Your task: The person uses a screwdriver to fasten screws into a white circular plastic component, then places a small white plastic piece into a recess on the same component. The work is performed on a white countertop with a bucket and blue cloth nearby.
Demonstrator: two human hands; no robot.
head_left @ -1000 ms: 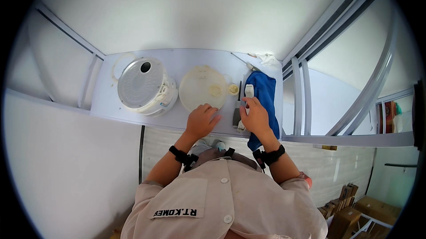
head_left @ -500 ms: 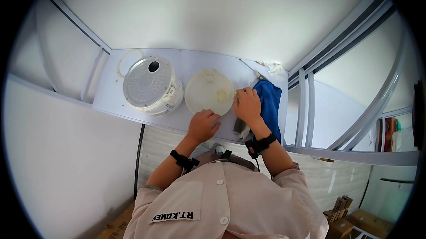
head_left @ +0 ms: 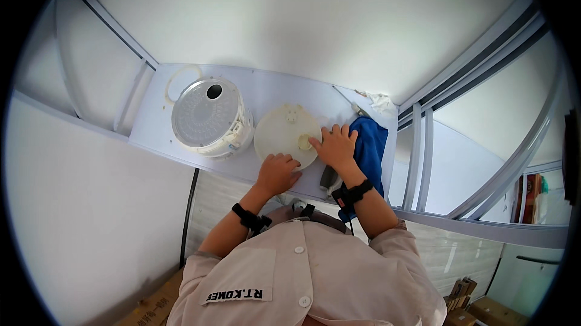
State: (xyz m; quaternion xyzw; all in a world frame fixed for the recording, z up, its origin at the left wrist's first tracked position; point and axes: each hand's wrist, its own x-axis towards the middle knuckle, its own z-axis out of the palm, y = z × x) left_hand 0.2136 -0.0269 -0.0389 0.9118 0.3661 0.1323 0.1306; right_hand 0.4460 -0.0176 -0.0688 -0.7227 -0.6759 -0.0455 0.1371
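Note:
A round, translucent off-white lid (head_left: 278, 138) lies in the middle of the white table, with a small tab at its far edge. Near its right side sits a small yellowish ring (head_left: 304, 142). My left hand (head_left: 278, 173) grips the lid's near edge, fingers over the top and thumb close to the rim. My right hand (head_left: 336, 147) is open at the lid's right side, fingers spread and thumb tip beside the ring. Under that wrist, partly hidden, is a grey and white object (head_left: 328, 182). A blue cloth (head_left: 369, 144) lies just right of the hand.
At left stands a white round appliance (head_left: 227, 144) with a silver top and a dark round hole. Behind it is a pale ring (head_left: 169, 91). A screwdriver-like tool (head_left: 358, 109) and white crumpled tissue (head_left: 382, 103) lie at the far right. Metal frames (head_left: 419, 156) border the table's right end.
My right hand's fingers have gone from curled to spread, and its thumb has come over to the ring. The lid has slid slightly toward me. The left hand stays at the near edge.

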